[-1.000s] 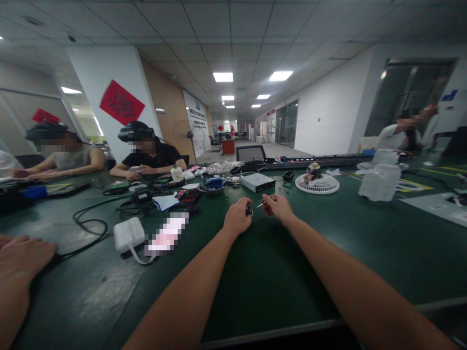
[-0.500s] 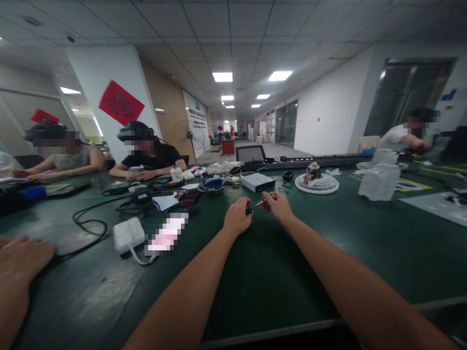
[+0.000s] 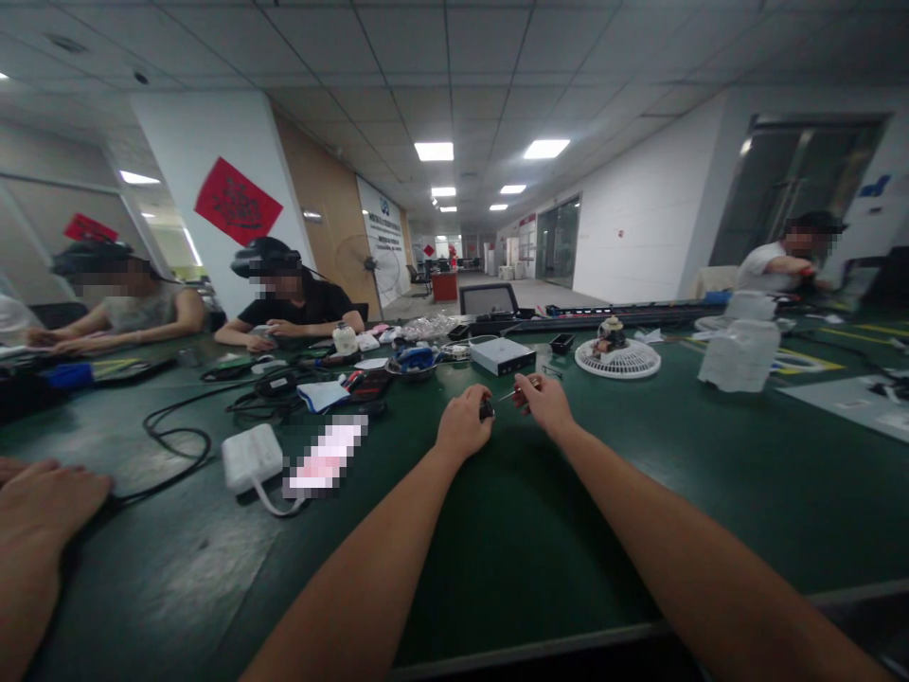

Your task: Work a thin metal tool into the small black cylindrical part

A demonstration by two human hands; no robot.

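My left hand [image 3: 463,420] is closed around a small black part [image 3: 487,409], most of which the fingers hide. My right hand [image 3: 543,403] grips a screwdriver [image 3: 507,395]; its thin metal shaft points left at the black part, and its handle is largely covered by the fingers. Whether the tip touches the part I cannot tell. Both hands are held close together over the green table [image 3: 525,530]. Just beyond them lies a grey box-shaped device [image 3: 503,356], with a small black open box [image 3: 562,343] to its right.
A white fan grille with a motor [image 3: 616,358] lies beyond my right hand. White plastic housings [image 3: 739,355] stand farther right. On the left are a white adapter [image 3: 252,457], black cables [image 3: 177,431] and another person's hand [image 3: 53,493]. Several people sit around the table.
My right hand has shifted very slightly, its fingers turned a little on the screwdriver. My left hand stays in place with the black part.
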